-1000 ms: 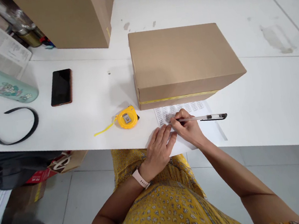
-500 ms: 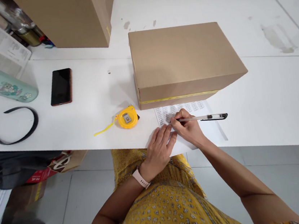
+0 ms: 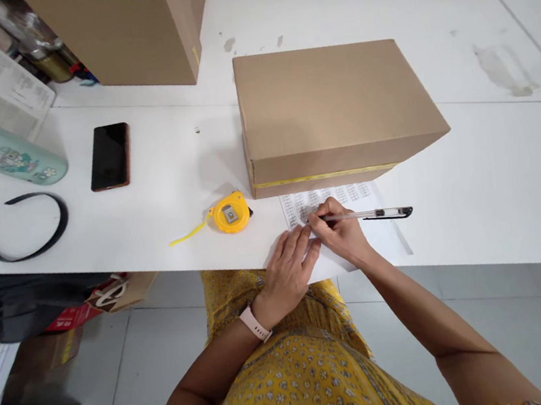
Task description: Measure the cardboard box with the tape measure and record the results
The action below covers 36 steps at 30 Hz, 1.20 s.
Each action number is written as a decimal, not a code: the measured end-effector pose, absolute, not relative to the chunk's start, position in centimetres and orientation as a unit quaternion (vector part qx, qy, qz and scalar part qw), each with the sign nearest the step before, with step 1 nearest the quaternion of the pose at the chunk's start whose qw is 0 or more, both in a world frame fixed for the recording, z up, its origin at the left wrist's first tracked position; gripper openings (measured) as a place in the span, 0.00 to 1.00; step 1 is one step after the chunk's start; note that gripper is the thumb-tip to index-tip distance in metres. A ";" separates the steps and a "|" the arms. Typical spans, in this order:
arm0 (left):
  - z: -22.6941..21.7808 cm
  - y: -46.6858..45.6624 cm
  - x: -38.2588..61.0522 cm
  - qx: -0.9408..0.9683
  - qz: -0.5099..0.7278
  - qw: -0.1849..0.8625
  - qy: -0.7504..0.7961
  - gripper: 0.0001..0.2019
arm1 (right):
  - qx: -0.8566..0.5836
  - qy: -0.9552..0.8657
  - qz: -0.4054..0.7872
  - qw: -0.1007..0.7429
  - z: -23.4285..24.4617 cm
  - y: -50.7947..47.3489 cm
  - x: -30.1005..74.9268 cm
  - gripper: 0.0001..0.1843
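Observation:
My right hand grips a clear-barrelled pen with a black cap on its back end. The pen's tip meets a sheet of paper bearing several columns of small dark writing. Flat across the sheet's lower left lies my left hand, fingers stretched out, wearing a pink-strapped band at the wrist. A closed cardboard box stands just beyond the hands and covers the sheet's far edge. Left of the box is a yellow tape measure with a yellow wrist cord.
On the white table lie a dark phone and a black headband-like arc. A mint flowered bottle is at the left edge. Another cardboard box stands at the back left. Bags sit below the table.
Hardly anything differs. The view has shifted very slightly; both hands, the pen and the paper keep nearly the same places.

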<state>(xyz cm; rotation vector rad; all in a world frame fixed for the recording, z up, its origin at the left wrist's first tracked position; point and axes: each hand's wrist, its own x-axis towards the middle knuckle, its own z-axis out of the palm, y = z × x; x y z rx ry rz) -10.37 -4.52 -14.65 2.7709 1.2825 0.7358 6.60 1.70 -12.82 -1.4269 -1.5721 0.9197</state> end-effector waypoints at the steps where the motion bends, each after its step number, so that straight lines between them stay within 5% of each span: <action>1: -14.6 -4.5 -10.4 0.882 0.236 0.001 0.407 0.20 | -0.566 -0.623 0.362 0.400 -12.8 1.7 6.6 0.14; 36: -14.7 -4.5 -10.4 0.882 0.232 0.002 0.409 0.20 | -0.561 -0.611 0.364 0.423 -13.1 1.8 6.5 0.13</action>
